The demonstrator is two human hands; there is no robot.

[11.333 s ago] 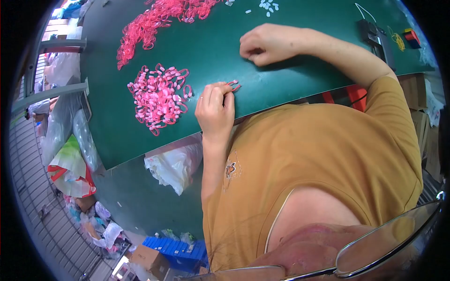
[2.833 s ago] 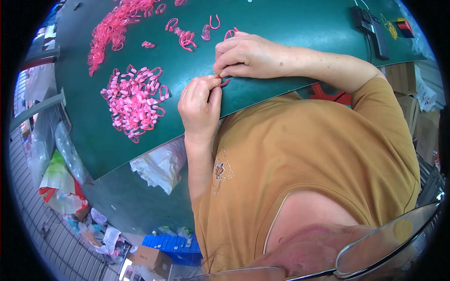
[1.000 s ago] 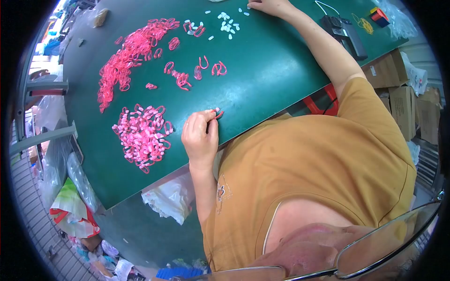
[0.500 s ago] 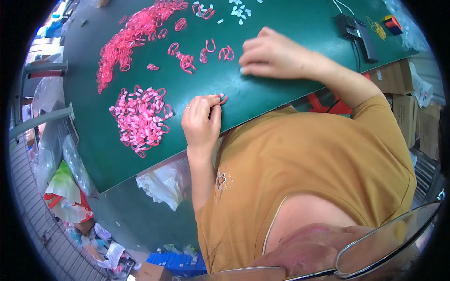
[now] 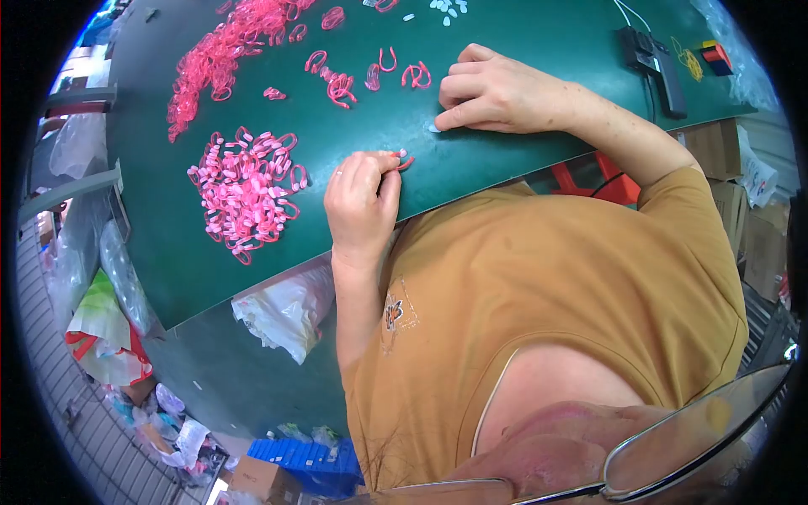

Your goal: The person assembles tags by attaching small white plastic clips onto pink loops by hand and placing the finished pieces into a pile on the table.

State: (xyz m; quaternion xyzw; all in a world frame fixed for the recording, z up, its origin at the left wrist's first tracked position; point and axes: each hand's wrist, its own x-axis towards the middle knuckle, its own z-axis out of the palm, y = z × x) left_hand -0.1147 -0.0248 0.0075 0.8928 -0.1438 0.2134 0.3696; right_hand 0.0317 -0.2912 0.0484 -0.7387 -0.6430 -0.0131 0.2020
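My left hand (image 5: pixel 364 200) is closed near the table's front edge, pinching a curved red loop (image 5: pixel 406 163) with a small pale piece at its end. To its upper right, my right hand (image 5: pixel 497 94) is bent with its fingers curled, a small white piece (image 5: pixel 434 129) at its fingertips just above or on the table. Left of my left hand lies a pile of pink loops with pale pink pieces (image 5: pixel 248 189). Farther back is a heap of plain pink loops (image 5: pixel 231 50). Several loose loops (image 5: pixel 339 88) lie between the heap and my hands.
Small white pieces (image 5: pixel 449 8) lie at the back of the green table (image 5: pixel 337 227). At the right are a black power strip (image 5: pixel 656 67), yellow bands (image 5: pixel 690 61) and a red-and-black object (image 5: pixel 717 57). A white plastic bag (image 5: pixel 290 311) hangs below the front edge.
My right hand came back from the white pieces at the rear with one at its fingertips, and is now nearer my left hand. My left hand keeps its hold on the red loop.
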